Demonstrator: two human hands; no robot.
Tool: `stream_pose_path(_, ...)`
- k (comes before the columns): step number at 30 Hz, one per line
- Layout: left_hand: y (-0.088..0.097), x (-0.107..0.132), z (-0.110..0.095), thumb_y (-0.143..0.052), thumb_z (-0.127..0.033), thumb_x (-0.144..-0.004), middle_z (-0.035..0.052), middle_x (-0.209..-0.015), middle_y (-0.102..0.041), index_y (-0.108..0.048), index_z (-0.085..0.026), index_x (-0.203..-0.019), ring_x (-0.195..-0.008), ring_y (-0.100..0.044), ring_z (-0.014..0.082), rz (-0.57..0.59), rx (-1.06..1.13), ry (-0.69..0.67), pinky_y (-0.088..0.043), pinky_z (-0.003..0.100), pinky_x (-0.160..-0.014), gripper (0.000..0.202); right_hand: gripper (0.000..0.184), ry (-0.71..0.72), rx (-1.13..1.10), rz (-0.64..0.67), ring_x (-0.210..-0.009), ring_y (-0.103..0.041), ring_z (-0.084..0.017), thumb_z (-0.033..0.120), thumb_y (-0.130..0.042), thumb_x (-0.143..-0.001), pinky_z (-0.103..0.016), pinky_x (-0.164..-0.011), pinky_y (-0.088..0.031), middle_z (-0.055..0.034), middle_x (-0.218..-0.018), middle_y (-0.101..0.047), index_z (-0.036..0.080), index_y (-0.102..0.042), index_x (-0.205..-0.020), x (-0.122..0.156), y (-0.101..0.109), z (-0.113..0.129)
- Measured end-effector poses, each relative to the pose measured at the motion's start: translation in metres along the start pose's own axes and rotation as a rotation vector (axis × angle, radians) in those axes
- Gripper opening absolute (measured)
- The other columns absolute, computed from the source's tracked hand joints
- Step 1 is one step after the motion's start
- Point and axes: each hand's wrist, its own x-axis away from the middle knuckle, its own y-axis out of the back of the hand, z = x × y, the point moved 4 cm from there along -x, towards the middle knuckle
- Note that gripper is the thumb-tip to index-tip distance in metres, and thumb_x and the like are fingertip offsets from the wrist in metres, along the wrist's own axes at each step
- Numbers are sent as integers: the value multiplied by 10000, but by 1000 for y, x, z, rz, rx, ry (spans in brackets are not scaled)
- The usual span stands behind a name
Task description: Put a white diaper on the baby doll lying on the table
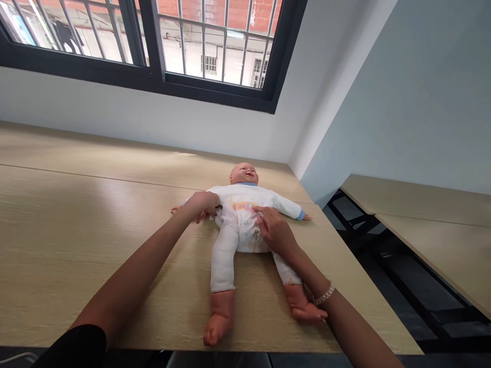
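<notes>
A baby doll (pixel 282 202) lies on its back on the table, head away from me, arms spread and legs toward me. It wears a white suit with blue collar and cuffs. Around its waist and hips is a white diaper (pixel 247 235) with a pink and orange print on the front. My left hand (pixel 206 203) is closed at the doll's hip on the left, gripping the diaper's side edge; its fingertips are partly hidden. Against the diaper's front rests my right hand (pixel 274 228), fingers stretched out over the belly.
The doll lies on a light wooden table (pixel 115 214) whose right edge runs close past its outstretched arm. Beyond a gap on the right stands another wooden table (pixel 433 204) with a black frame. A barred window (pixel 215 46) is in the wall behind.
</notes>
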Motion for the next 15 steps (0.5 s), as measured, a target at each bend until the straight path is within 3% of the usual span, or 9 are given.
stream_pose_path(5,-1,3,-8,-532,-327,-860,65,-471,-562,-600,-139,-632,-530,-616,213,3,-27,30,-543,333,-616,303,335,3,6,0,-1085,-576,-268,160,-358,-948,-452,-979,-479,-108,-1158,-646,159,-565,-1212,1,-1,-1)
stream_pose_path(8,1,5,-10,-596,-264,-817,41,-482,-567,-645,-117,-797,-575,-622,212,8,-17,13,-533,322,-632,157,341,-8,-5,-4,-1099,-573,-272,171,-359,-952,-462,-990,-475,-119,-1157,-646,144,-551,-1232,1,-1,-2)
stream_pose_path(10,2,6,-11,-643,-215,-767,29,-488,-570,-656,-108,-886,-593,-623,214,15,-16,-1,-532,324,-637,160,339,-13,-13,-5,-1099,-574,-271,174,-361,-953,-463,-994,-475,-118,-1154,-647,145,-548,-1234,1,-1,-2)
stream_pose_path(15,0,4,-14,-623,-126,-706,28,-506,-581,-660,-126,-807,-549,-607,191,12,-47,-9,-550,317,-626,107,348,-28,-21,-5,-1100,-574,-264,166,-364,-952,-456,-1001,-474,-109,-1154,-646,161,-538,-1254,0,-1,-1)
